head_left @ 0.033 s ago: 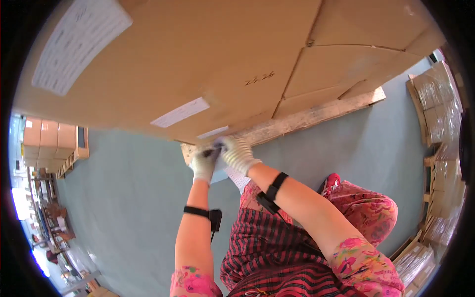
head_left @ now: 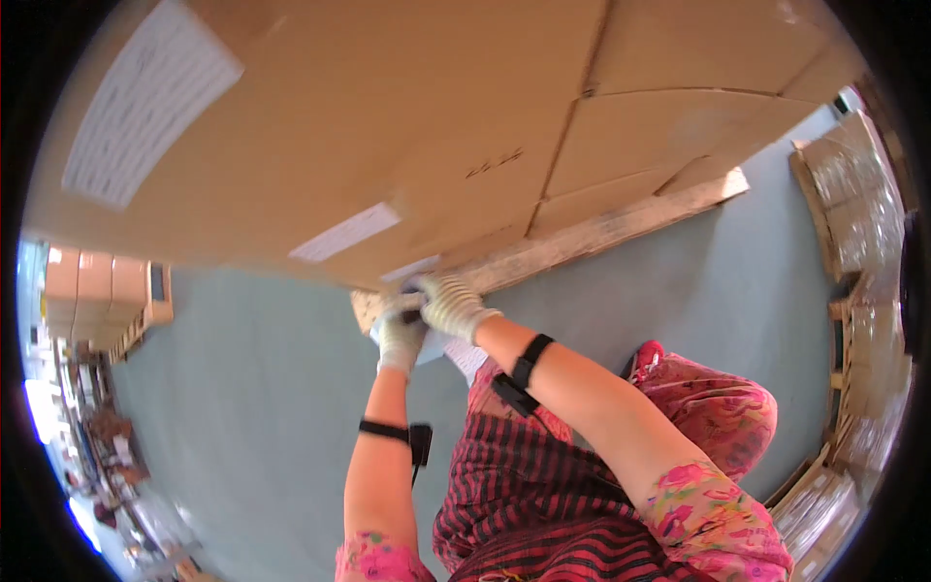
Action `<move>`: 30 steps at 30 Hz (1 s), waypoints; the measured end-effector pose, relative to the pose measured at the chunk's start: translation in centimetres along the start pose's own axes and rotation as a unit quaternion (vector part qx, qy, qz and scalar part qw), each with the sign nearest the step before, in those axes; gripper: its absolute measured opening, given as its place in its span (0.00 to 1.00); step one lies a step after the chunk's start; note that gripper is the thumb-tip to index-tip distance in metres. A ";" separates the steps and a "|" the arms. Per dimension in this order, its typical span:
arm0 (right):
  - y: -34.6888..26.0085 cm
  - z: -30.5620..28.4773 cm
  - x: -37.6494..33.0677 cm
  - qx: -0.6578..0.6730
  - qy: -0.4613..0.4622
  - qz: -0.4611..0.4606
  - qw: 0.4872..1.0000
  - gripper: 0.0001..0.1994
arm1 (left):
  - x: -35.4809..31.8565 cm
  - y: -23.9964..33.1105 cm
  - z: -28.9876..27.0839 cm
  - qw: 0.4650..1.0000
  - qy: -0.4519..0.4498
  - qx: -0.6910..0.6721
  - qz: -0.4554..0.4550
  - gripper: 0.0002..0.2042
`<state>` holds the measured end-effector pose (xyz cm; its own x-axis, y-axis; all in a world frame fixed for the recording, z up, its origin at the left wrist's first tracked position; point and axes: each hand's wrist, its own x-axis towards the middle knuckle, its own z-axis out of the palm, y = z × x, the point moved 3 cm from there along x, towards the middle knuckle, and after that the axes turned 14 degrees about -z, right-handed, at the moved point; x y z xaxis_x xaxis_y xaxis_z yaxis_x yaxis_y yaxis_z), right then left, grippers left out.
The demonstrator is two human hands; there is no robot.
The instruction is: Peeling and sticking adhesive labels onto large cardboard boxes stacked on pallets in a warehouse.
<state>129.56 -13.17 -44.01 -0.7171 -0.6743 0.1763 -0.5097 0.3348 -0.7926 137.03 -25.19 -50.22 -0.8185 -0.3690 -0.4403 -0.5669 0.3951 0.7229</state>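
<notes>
Head view: just under a white rectangular paper label (head_left: 411, 268) on a large brown cardboard box (head_left: 388, 126) above a pale wooden pallet (head_left: 582, 242), the white-gloved left hand (head_left: 400, 337) and striped-gloved right hand (head_left: 452, 307) meet, fingers bent; what they hold, I cannot tell.

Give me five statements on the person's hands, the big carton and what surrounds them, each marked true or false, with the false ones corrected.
1. The left hand and right hand both wear pale gloves. True.
2. The hands are held wide apart. False: they are close together, near the lower edge of the large cardboard carton.
3. A wooden pallet lies under the carton. True.
4. Both forearms are bare of straps. False: each wears a black strap.
5. The shoe in view is blue. False: it is red.
</notes>
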 end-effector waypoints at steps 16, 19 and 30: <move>3.5 -23.0 -13.3 0.326 -0.054 0.128 0.935 0.39 | -7.4 22.4 5.7 0.948 -0.177 -0.231 0.126 0.32; 0.1 -26.7 -14.2 0.333 0.043 0.116 0.935 0.39 | -6.2 24.6 5.2 0.937 -0.191 -0.270 0.110 0.27; -4.4 -35.0 -17.2 0.285 0.195 0.091 0.934 0.22 | -11.5 34.1 9.0 0.849 -0.372 -0.375 0.017 0.15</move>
<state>127.50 20.01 -23.12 -0.9424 -0.3121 0.1201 -0.1067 -0.0598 -0.9925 126.32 0.06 -25.27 -0.8231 0.3763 -0.4254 -0.5521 -0.3546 0.7546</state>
